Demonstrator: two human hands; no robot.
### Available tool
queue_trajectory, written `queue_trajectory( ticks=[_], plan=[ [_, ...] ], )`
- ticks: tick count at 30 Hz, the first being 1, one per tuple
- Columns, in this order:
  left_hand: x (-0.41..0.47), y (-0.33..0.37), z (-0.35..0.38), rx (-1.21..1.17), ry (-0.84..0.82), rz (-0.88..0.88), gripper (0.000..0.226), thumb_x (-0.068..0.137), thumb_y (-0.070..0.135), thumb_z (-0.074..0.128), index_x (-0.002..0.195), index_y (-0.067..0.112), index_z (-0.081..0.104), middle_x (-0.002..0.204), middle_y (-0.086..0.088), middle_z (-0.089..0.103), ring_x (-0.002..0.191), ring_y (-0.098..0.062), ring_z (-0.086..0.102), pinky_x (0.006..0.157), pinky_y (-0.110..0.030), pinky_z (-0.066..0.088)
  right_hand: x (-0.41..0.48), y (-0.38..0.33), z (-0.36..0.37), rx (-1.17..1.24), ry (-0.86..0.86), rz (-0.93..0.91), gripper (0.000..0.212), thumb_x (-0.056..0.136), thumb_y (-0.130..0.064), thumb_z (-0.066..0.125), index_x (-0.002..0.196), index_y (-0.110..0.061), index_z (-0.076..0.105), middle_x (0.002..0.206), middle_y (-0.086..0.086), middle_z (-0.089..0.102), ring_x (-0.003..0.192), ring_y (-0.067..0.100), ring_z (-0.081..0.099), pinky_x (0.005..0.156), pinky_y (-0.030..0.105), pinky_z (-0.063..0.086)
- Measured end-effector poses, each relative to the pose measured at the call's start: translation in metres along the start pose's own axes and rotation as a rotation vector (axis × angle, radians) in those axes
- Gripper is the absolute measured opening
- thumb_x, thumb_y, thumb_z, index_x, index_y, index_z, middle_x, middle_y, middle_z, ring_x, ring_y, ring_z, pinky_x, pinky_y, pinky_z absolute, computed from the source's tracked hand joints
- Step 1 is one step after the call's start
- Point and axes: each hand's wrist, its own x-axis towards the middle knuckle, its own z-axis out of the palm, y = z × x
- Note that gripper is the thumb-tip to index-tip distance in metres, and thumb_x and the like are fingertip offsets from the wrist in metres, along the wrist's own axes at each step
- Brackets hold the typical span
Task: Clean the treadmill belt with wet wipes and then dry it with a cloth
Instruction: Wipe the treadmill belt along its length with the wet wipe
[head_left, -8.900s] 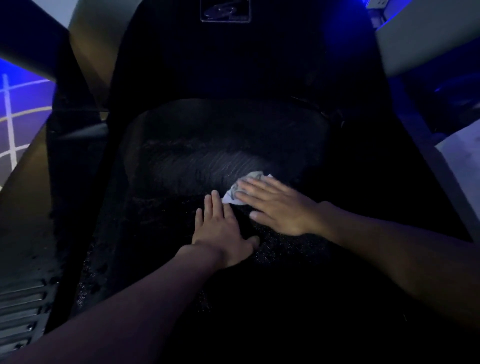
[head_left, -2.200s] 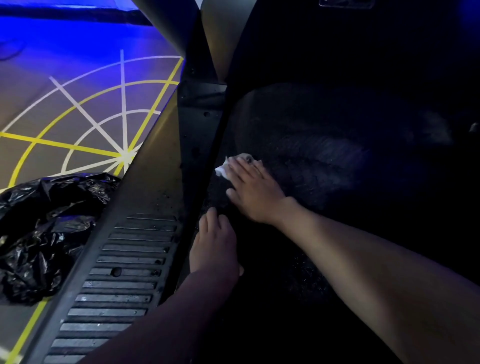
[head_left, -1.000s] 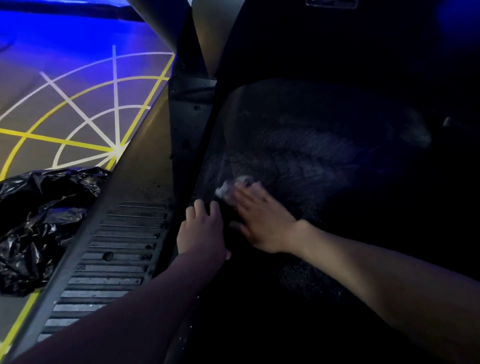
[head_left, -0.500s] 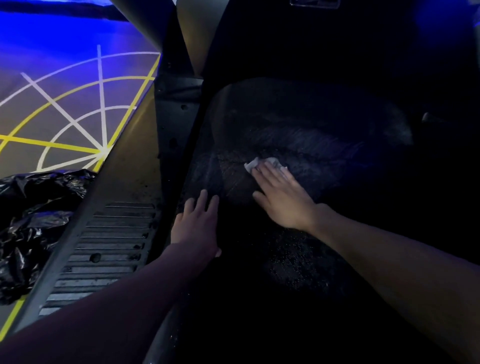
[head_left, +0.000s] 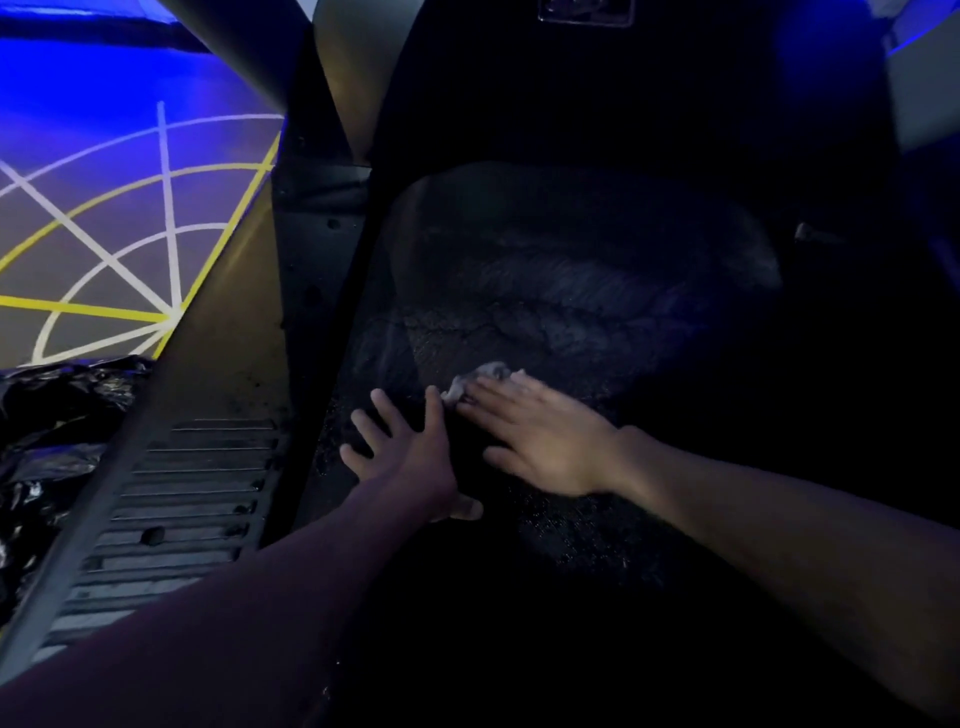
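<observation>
Dark treadmill belt: one wet wipe, right hand pressing.

A black treadmill belt looks matt and grainy, streaked with a faint sheen and flecked with pale grit nearer the camera. The wet wipe on it is pale, soft and crumpled (cloth or paper, hard to tell). The ribbed side rail has a dull, scuffed finish. The black plastic bag beside it is glossy and crinkled.
</observation>
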Motion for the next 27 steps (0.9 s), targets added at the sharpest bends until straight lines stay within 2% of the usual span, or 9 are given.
queue_trajectory(
  ticks=[4, 8, 9, 12, 16, 18, 20, 22, 27],
  plan=[
    [-0.001, 0.007, 0.001, 0.059, 0.022, -0.016, 0.137, 0.070, 0.045, 0.083, 0.150, 0.022, -0.027, 0.148, -0.032, -0.034, 0.139, -0.055, -0.020, 0.114, -0.064, 0.004, 0.001, 0.020, -0.006, 0.061, 0.037, 0.335, 0.067, 0.104, -0.053, 0.012, 0.157, -0.019, -0.010, 0.165, 0.003, -0.017, 0.148, 0.014, -0.026, 0.121, 0.040, -0.016],
    [0.001, 0.011, 0.001, 0.198, 0.100, 0.108, 0.135, 0.070, 0.048, 0.082, 0.151, 0.002, -0.016, 0.157, -0.022, -0.024, 0.147, -0.039, -0.013, 0.119, -0.048, 0.010, -0.022, 0.005, 0.004, 0.006, -0.025, 0.012, 0.070, 0.100, -0.056, 0.012, 0.158, -0.020, -0.003, 0.164, -0.001, -0.016, 0.149, 0.012, -0.023, 0.121, 0.039, -0.016],
    [0.002, 0.011, 0.000, 0.216, 0.107, 0.136, 0.135, 0.069, 0.047, 0.082, 0.151, 0.000, -0.014, 0.158, -0.018, -0.022, 0.148, -0.035, -0.011, 0.118, -0.046, 0.012, -0.024, 0.016, 0.003, 0.007, -0.016, 0.036, 0.070, 0.099, -0.057, 0.010, 0.158, -0.021, -0.002, 0.164, -0.002, -0.014, 0.149, 0.011, -0.021, 0.121, 0.038, -0.014],
    [0.002, 0.012, 0.001, 0.231, 0.095, 0.180, 0.134, 0.070, 0.043, 0.083, 0.152, 0.012, -0.018, 0.158, -0.018, -0.023, 0.148, -0.037, -0.012, 0.118, -0.049, 0.012, -0.017, 0.033, 0.000, 0.042, 0.101, 0.373, 0.078, 0.092, -0.060, -0.005, 0.158, -0.018, -0.003, 0.166, 0.002, -0.011, 0.150, 0.012, -0.019, 0.120, 0.036, -0.017],
    [0.007, 0.022, 0.003, 0.152, -0.025, 0.146, 0.133, 0.074, 0.035, 0.081, 0.149, 0.022, -0.028, 0.149, -0.022, -0.041, 0.141, -0.042, -0.029, 0.118, -0.056, 0.001, -0.027, 0.004, 0.005, 0.073, 0.008, 0.156, 0.070, 0.099, -0.056, 0.009, 0.158, -0.022, -0.007, 0.163, -0.001, -0.019, 0.148, 0.012, -0.025, 0.120, 0.040, -0.017],
    [0.011, 0.029, 0.001, 0.074, -0.093, 0.114, 0.139, 0.069, 0.051, 0.081, 0.147, 0.023, -0.031, 0.146, -0.023, -0.044, 0.138, -0.043, -0.034, 0.116, -0.059, -0.004, -0.035, 0.015, 0.006, 0.047, 0.010, 0.124, 0.066, 0.102, -0.053, 0.015, 0.158, -0.025, -0.006, 0.164, -0.003, -0.016, 0.149, 0.011, -0.023, 0.122, 0.039, -0.013],
    [0.010, 0.034, 0.003, 0.030, -0.091, 0.099, 0.144, 0.064, 0.067, 0.077, 0.146, 0.021, -0.032, 0.145, -0.023, -0.046, 0.137, -0.043, -0.036, 0.113, -0.061, -0.007, -0.033, 0.028, 0.003, 0.062, 0.083, 0.358, 0.064, 0.104, -0.050, 0.017, 0.159, -0.023, -0.004, 0.166, -0.001, -0.012, 0.150, 0.012, -0.019, 0.122, 0.038, -0.012],
    [0.007, 0.034, 0.010, 0.016, -0.012, 0.089, 0.143, 0.065, 0.066, 0.076, 0.147, 0.020, -0.031, 0.145, -0.023, -0.045, 0.137, -0.043, -0.036, 0.114, -0.062, -0.008, -0.030, 0.025, 0.002, 0.090, 0.109, 0.521, 0.064, 0.105, -0.049, 0.016, 0.158, -0.021, -0.006, 0.165, 0.001, -0.016, 0.149, 0.013, -0.021, 0.120, 0.038, -0.016],
    [0.002, 0.045, 0.016, 0.058, 0.097, 0.115, 0.132, 0.073, 0.054, 0.076, 0.150, 0.008, -0.021, 0.153, -0.023, -0.033, 0.142, -0.042, -0.027, 0.115, -0.062, -0.001, -0.055, -0.003, 0.011, 0.072, 0.017, 0.270, 0.062, 0.106, -0.049, 0.016, 0.157, -0.025, -0.010, 0.162, -0.003, -0.024, 0.148, 0.011, -0.026, 0.119, 0.037, -0.019]
  ],
)
